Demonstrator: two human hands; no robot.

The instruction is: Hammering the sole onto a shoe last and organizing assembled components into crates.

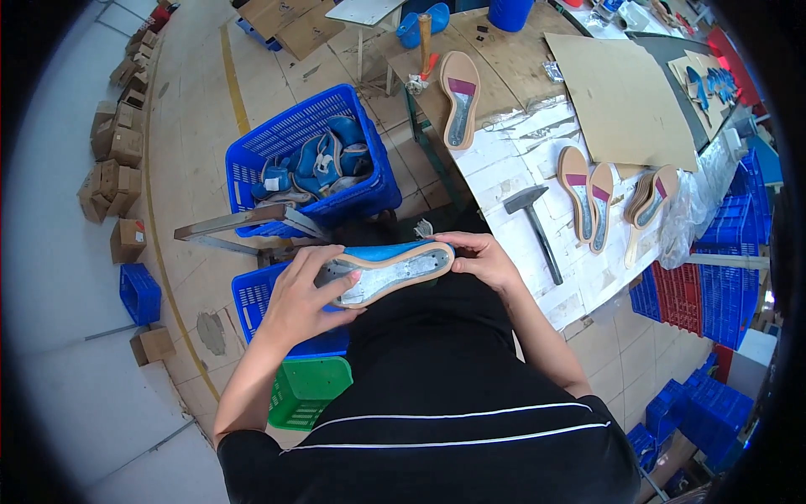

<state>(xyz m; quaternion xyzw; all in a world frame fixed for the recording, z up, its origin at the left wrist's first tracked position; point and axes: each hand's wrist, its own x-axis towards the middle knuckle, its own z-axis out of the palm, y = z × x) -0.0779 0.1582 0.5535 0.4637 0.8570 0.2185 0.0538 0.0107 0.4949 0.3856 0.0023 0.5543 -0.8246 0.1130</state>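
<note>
Close in front of my body, I hold a blue shoe [395, 279] sideways, its grey-silver underside with a tan rim facing me. My left hand [300, 290] grips one end, thumb pressed on the underside. At the opposite end, the fingers and thumb of my right hand [487, 262] pinch the rim. On the table to the right, a hammer [541, 235] with a dark handle lies nearest my right hand. Beyond it are two tan soles [574, 185] with purple and grey patches, and a stack of similar soles [642, 202]. Another sole [460, 101] lies at the table's far left edge.
A blue basket [243, 160] of blue shoes stands ahead left, with a metal bar [231, 224] before it. Lower left are another blue basket [248, 294] and a green one [311, 395]. Cardboard [621, 101] and a wooden-handled tool [425, 42] lie on the table.
</note>
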